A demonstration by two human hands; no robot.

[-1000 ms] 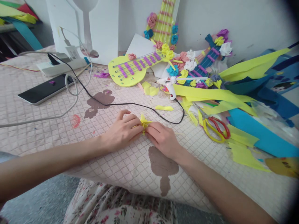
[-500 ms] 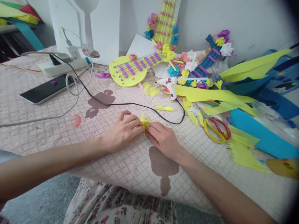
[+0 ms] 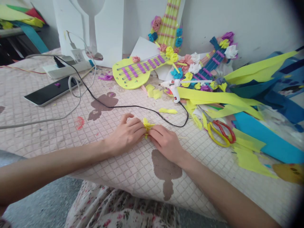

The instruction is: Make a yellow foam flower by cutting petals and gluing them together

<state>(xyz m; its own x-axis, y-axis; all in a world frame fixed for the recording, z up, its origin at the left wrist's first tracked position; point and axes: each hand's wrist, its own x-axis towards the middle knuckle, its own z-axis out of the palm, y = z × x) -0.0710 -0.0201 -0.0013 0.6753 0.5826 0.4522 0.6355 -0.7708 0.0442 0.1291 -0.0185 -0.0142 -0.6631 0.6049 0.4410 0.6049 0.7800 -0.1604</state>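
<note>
A small piece of folded yellow crepe paper [image 3: 147, 124] is pinched between my two hands, low over the quilted tablecloth. My left hand [image 3: 129, 133] grips it from the left, fingers closed and bent toward the paper. From the right, my right hand [image 3: 166, 141] holds the other side with its fingertips pressed together. Most of the paper is hidden by my fingers; a few pointed ends stick out above and below. Just beyond my hands lies a loose yellow paper strip [image 3: 168, 110].
A white glue gun [image 3: 175, 90] trails a black cord [image 3: 133, 106] across the cloth. Red-and-yellow scissors [image 3: 220, 133] lie right among yellow and blue paper. Behind are a yellow paper guitar [image 3: 131, 74] and a blue one [image 3: 206, 69]. A phone [image 3: 52, 91] and power strip [image 3: 64, 70] lie left.
The view has shifted slightly, so the objects appear a little further right and down. Both hands keep hold of the yellow paper in nearly the same pose.
</note>
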